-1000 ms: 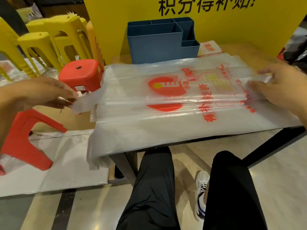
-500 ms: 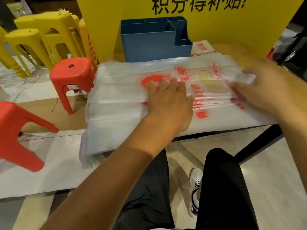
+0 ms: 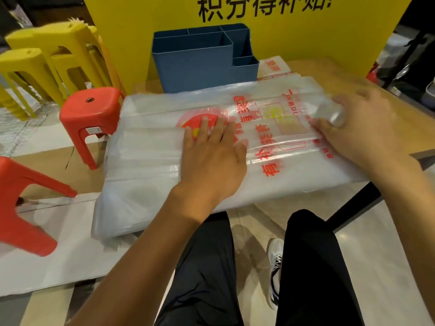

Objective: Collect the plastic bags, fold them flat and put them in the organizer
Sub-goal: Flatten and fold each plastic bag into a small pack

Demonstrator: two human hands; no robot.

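Observation:
A stack of clear plastic bags (image 3: 146, 165) with red print lies across the wooden table (image 3: 414, 123), its left end hanging over the edge. My left hand (image 3: 211, 156) presses flat on the middle of the top bag, fingers spread. At the bag's right end my right hand (image 3: 357, 130) is blurred and grips a bunched fold of the same top bag. Behind the stack stands a blue organizer (image 3: 202, 60) with several compartments, all looking empty. One folded bag (image 3: 274, 67) lies to its right.
A yellow board (image 3: 329, 31) with black characters stands behind the table. On the left are two red stools (image 3: 91, 114) (image 3: 21, 201), stacked yellow stools (image 3: 47, 57) and cardboard with white sheeting on the floor. My legs in black trousers sit below the table edge.
My left hand came from the bag's left end to press flat on its middle. My right hand has lifted and bunched the right end of the top bag.

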